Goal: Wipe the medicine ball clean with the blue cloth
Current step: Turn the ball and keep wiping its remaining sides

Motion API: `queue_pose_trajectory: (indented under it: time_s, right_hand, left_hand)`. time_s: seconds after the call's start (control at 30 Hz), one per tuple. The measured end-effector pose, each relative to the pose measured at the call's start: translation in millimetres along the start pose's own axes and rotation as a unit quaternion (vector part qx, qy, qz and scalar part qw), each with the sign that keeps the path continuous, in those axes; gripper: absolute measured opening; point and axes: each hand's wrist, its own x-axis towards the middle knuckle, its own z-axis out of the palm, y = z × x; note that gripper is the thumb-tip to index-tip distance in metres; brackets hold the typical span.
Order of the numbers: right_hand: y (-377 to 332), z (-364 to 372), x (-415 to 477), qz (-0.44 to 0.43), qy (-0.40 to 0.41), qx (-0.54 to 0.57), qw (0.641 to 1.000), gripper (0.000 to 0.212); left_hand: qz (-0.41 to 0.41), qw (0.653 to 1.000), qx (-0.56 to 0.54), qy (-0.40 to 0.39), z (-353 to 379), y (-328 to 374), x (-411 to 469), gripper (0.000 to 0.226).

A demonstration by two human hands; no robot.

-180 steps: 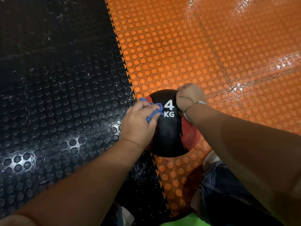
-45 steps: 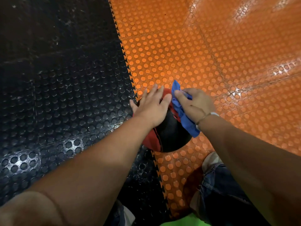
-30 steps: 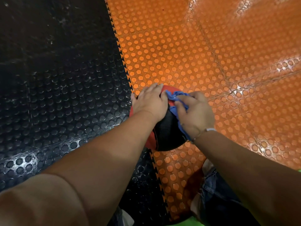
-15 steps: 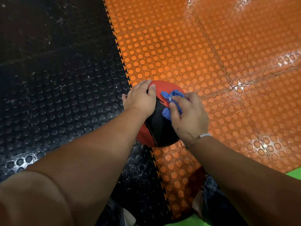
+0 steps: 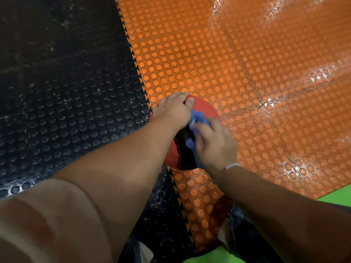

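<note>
Adjoining mats: black mat on the left, orange mat on the right, locked by a toothed seam; both glossy with round studs; open floor beyond the ball.
Green strip: flat, borders the orange mat at near right.
Ball: round, red and black panels, sits at the seam.
Left hand: fingers spread, laid over the ball's far top.
Right hand: blurred, fingers curled round the cloth, pressing it on the ball.
Cloth: blue, bunched.

Blue cloth atop red-black medicine ball
</note>
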Motion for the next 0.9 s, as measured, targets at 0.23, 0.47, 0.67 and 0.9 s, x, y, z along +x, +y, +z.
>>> queue_pose_trajectory:
  time_s: [0.23,0.47,0.67,0.9]
  right_hand:
    - [19,-13,0,-0.038,-0.004,0.037,0.999,0.024]
    - [39,-8,-39,-0.345,-0.201,-0.078,0.913,0.024]
    - [59,-38,24,0.134,0.029,0.238,0.962,0.022]
    - [5,-27,3,-0.096,-0.113,-0.003,0.989,0.043]
  left_hand:
    - [0.012,1.000,-0.019,-0.003,0,-10,-3,0.047]
    - [0.068,0.998,0.001,-0.002,4,-18,-25,0.048]
    - [-0.058,0.996,-0.066,0.017,1,-40,-57,0.105]
    - [-0.080,0.994,-0.069,-0.017,29,-49,-95,0.132]
